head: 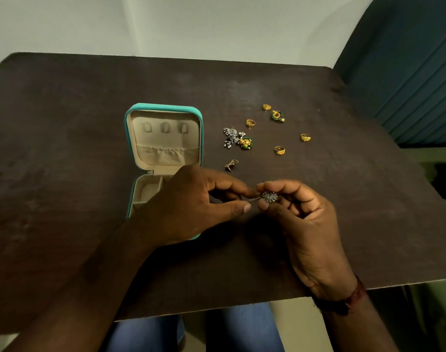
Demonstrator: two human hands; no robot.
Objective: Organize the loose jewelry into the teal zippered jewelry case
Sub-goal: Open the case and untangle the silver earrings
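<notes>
The teal jewelry case (pixel 201 128) lies open on the dark table, its beige lid flat at the back and its compartments partly hidden under my left hand (pixel 191 207). My right hand (pixel 305 219) pinches a silver flower-shaped earring (pixel 270 197), and my left fingertips hold its thin stem. Loose pieces lie to the right of the case: a silver beaded cluster (pixel 230 137), two green-and-gold earrings (pixel 246 143) (pixel 277 115), several gold rings such as the nearest ring (pixel 280 150), and a small pinkish clip (pixel 230 165).
The table's near edge (pixel 242 304) runs just under my wrists. A dark teal ribbed chair back (pixel 407 85) stands at the right rear. A pale wall lies behind the table.
</notes>
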